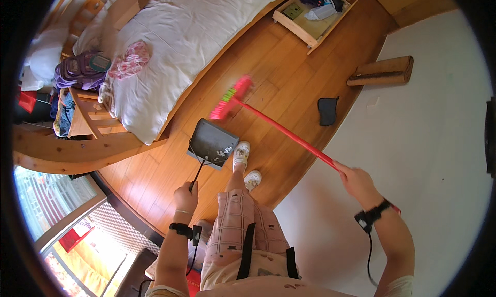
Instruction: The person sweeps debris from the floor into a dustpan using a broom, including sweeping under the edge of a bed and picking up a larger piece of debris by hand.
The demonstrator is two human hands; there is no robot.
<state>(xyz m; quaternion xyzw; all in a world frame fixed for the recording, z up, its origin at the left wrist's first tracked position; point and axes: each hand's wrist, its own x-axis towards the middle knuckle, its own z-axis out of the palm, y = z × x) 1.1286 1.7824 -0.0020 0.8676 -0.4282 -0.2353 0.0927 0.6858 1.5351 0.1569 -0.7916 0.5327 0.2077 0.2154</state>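
My right hand [357, 182] grips the upper part of the red handle of a broom [286, 132]. Its pink and green head [231, 98], slightly blurred, is over the wooden floor beyond the dustpan. The black handle of a grey long-handled dustpan [213, 142] is in my left hand [186, 197]. White scraps [224, 152] lie inside the pan near its handle side. The dustpan rests on the floor just left of my feet in white clogs [241, 151].
A bed with a white sheet [174, 37] stands at the upper left. Beyond are a wooden drawer on casters [294, 27], a dark cloth pouch [328, 111] on the floor, and a rolled mat [381, 71] by the white wall [426, 142].
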